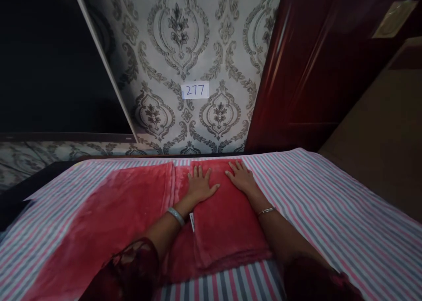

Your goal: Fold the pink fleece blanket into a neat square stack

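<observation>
A red plush blanket (227, 222) lies partly folded on a striped cloth. Its right part is doubled over into a thick panel, while the left part spreads flat toward the lower left. My left hand (200, 186) rests palm down with fingers spread at the far left edge of the folded panel. Flat near the far right corner of that panel is my right hand (241, 177), its fingers also apart. A small white label (192, 222) sticks out at the panel's left edge, beside my left wrist. Neither hand grips anything.
The pink, grey and white striped cloth (316, 213) covers the surface under the blanket. Behind it stands a patterned wall with a paper marked 277 (195, 90). A dark screen (59, 63) is at left, a dark red door (296, 63) at right, and a brown panel (379, 129) beyond.
</observation>
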`<state>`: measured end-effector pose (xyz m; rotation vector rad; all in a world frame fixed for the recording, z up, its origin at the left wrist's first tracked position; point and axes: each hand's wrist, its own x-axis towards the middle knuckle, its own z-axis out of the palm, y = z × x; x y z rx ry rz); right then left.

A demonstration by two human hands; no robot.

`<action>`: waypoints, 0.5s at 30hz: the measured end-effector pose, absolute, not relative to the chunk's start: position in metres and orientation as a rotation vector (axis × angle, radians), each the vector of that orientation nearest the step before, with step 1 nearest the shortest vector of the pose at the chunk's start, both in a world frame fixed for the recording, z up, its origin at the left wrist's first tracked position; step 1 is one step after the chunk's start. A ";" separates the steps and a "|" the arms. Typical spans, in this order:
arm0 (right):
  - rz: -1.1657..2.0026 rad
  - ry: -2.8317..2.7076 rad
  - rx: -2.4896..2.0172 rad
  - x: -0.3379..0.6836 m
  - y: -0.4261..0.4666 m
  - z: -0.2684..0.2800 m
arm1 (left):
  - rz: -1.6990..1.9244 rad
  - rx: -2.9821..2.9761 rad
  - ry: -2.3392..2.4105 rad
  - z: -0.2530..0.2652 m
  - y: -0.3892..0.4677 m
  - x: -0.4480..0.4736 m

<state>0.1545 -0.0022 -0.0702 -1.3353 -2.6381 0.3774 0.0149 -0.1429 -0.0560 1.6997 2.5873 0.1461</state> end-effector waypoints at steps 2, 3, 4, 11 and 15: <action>0.369 -2.633 -1.333 0.155 -0.002 -0.072 | 0.142 1.691 2.587 -0.057 -0.141 0.014; 0.362 -2.633 -1.333 0.155 -0.002 -0.072 | 0.148 1.694 2.592 -0.058 -0.141 0.014; 0.354 -2.633 -1.334 0.154 -0.002 -0.072 | 0.156 1.699 2.597 -0.059 -0.141 0.014; 0.339 -2.622 -1.333 0.157 -0.005 -0.071 | 0.161 1.686 2.551 -0.060 -0.140 0.014; 0.332 -2.660 -1.332 0.158 -0.004 -0.064 | 0.140 1.655 2.421 -0.047 -0.140 0.007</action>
